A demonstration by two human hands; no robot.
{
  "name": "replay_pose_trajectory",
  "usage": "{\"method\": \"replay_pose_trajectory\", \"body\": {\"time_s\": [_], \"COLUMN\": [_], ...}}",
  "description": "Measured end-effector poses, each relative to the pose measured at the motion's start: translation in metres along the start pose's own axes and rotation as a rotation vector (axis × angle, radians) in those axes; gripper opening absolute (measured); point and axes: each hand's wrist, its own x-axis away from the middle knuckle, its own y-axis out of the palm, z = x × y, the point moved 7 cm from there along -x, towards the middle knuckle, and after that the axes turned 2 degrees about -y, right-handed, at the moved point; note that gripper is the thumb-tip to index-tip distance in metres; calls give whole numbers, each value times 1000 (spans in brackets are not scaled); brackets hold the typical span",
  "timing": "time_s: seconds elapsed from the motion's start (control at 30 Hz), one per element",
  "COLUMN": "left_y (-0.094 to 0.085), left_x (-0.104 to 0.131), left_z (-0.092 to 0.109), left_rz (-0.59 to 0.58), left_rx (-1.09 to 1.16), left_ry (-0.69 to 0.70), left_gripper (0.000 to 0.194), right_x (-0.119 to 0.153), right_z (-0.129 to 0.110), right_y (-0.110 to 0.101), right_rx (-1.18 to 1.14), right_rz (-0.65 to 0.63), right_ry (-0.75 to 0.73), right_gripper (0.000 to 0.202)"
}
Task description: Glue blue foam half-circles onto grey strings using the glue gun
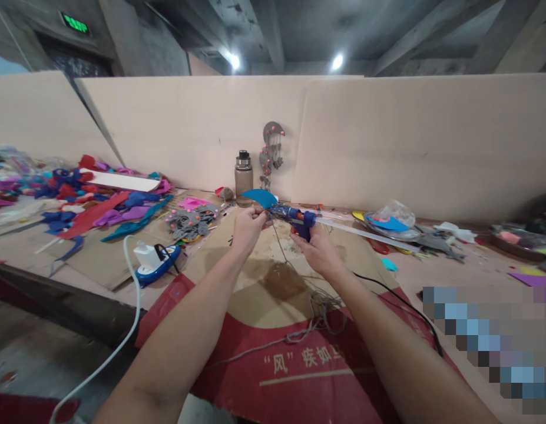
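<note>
My right hand is wrapped round the handle of a blue hot glue gun, with a long clear glue stick running out of its back. The gun's nozzle points left, towards my left hand. Between the fingers of that hand is a curved blue felt piece, held up close to the nozzle. Grey yarn hangs below the fingers and trails to a loose tangle on the cardboard.
Red and tan cardboard covers the table in front of me. Left are a blue power strip, grey felt pieces and colourful scraps. A bottle stands behind. A plate with a plastic bag lies right; a black cord crosses the cardboard.
</note>
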Motion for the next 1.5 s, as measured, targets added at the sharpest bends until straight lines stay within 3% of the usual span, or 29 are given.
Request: {"method": "replay_pose_trajectory", "body": {"time_s": [1.1,1.33,1.4,1.5], "left_y": [-6,-5,-4,-1], "left_x": [-4,-3,-4,-3], "left_z": [0,-1,-3,-4], "left_rz": [22,12,-4,-22], "left_rx": [42,191,223,224], "left_ry": [31,-33,-75,-86], "left_gripper": [21,18,18,17], "right_x": [-3,-5,-7,-6], "right_z": [15,23,31,62], "right_y": [-5,-9,-9,-2], "right_rx": [134,90,12,-130], "right_rz": [49,99,119,86], "right_ry": [23,58,106,305], "right_gripper": [23,24,23,22]}}
